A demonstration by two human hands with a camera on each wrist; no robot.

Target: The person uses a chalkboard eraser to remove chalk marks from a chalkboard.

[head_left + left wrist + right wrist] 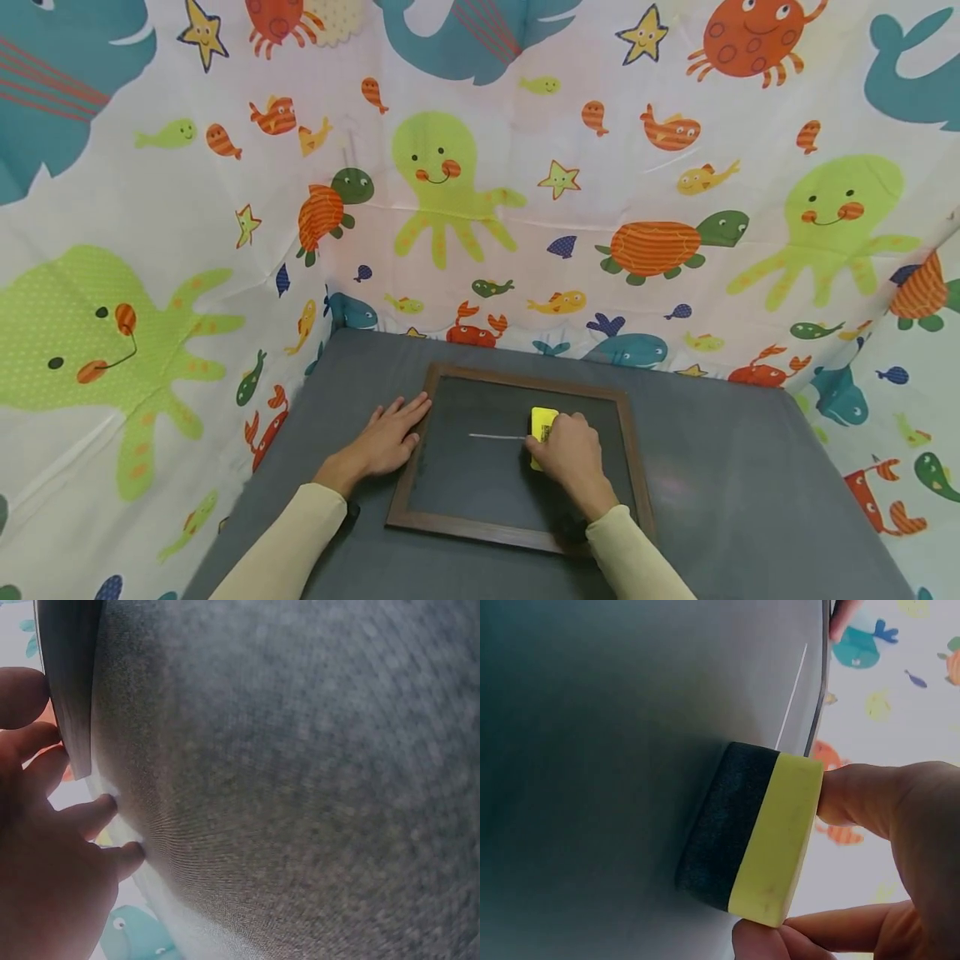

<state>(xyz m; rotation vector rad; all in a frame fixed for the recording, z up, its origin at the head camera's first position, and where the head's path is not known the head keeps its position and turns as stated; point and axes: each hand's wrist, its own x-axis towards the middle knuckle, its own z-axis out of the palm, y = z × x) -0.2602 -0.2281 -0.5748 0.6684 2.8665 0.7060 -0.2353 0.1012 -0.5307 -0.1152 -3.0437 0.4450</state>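
Observation:
A chalkboard in a brown wooden frame lies on the grey table. My right hand grips a board eraser, yellow on top with a dark felt underside, as the right wrist view shows. Thumb and fingers pinch its yellow part, and the felt is down at the board. From the eraser's left side a thin white chalk line runs leftward across the dark surface. My left hand rests with spread fingers at the frame's left edge; in the left wrist view its fingertips reach the frame and table.
Grey tabletop surrounds the board on all sides. A white curtain printed with sea animals hangs behind the table and along its left and right sides.

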